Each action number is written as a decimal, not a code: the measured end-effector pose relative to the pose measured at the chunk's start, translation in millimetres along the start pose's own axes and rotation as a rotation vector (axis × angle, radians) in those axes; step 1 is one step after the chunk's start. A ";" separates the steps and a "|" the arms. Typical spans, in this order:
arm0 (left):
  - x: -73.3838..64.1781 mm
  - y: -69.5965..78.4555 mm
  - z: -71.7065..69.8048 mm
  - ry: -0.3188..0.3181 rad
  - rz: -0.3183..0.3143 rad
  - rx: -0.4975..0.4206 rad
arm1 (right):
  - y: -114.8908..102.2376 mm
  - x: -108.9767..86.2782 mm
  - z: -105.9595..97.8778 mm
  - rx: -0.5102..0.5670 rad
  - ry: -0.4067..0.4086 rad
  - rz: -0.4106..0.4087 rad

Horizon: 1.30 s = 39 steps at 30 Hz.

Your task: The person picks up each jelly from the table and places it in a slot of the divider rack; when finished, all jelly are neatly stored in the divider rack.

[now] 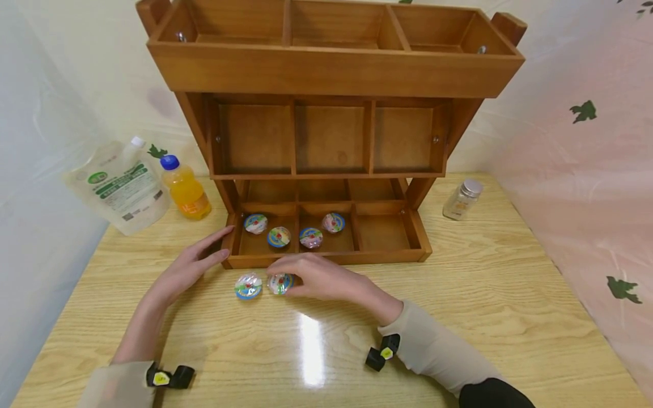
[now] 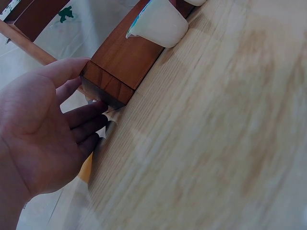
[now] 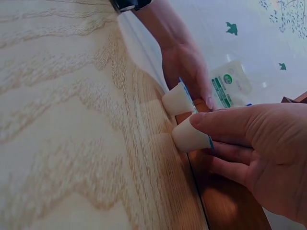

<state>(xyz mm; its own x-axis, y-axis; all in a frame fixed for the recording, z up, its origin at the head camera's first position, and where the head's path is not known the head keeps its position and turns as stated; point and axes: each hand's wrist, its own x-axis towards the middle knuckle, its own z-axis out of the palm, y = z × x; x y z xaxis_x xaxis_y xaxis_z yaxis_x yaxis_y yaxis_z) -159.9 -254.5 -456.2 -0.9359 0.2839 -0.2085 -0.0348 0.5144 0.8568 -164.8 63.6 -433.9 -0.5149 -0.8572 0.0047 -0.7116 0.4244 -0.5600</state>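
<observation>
1. Left hand (image 1: 191, 265) extends far from the near left, fingers (image 2: 85, 114) relaxed, thumb apart.
2. Right hand (image 1: 321, 277) extends left from the near right, thumb and fingers bent into a pinch.

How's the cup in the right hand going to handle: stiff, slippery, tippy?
The cup is probably fairly stiff: no obvious dent shows where the right hand grips it. Its shiny lid may be slippery to fingertips. Pushed near the rim while standing free, it could tip, since its wall narrows toward the base.
</observation>
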 end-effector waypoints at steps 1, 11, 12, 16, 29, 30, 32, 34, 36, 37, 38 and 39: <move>0.0 0.0 0.0 -0.001 0.000 -0.001 | 0.2 0.1 0.1 -0.003 -0.002 0.001; -0.3 -0.4 -0.4 -0.006 0.002 -0.003 | 0.8 0.1 1.4 -0.022 -0.010 0.005; -0.2 -0.4 -0.3 -0.006 0.002 -0.004 | 0.7 0.0 1.5 -0.023 -0.011 0.006; 0.2 -0.7 0.8 -0.005 0.010 -0.001 | 1.5 -0.5 2.3 -0.004 -0.010 0.015; 1.8 -2.9 2.0 0.006 0.025 0.005 | 3.5 1.4 2.4 0.024 0.006 -0.069; 1.7 -2.8 1.9 0.007 0.025 0.005 | 3.7 1.4 2.5 0.027 0.002 -0.075; 1.5 -2.6 1.6 0.007 0.023 0.006 | 4.2 1.3 2.5 0.035 -0.001 -0.081; 1.1 -2.2 1.5 0.007 0.021 0.008 | 5.1 1.5 2.8 0.044 -0.003 -0.090; 0.8 -1.8 1.3 0.007 0.019 0.011 | 6.0 1.8 3.4 0.050 -0.002 -0.098; 0.7 -1.6 1.2 0.008 0.018 0.013 | 6.6 2.0 3.7 0.053 0.000 -0.102; 0.7 -1.6 1.1 0.008 0.018 0.014 | 7.1 2.2 4.1 0.055 0.002 -0.105; 0.7 -1.5 1.0 0.009 0.018 0.014 | 7.4 2.3 4.4 0.060 0.003 -0.106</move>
<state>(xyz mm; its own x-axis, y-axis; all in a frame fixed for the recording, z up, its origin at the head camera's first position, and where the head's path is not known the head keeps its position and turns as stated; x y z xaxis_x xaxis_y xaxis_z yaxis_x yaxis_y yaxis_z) -160.1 -254.2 -458.2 -0.9393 0.2863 -0.1889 -0.0129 0.5208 0.8536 -169.2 63.5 -441.7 -0.4397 -0.8955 0.0693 -0.7325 0.3128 -0.6047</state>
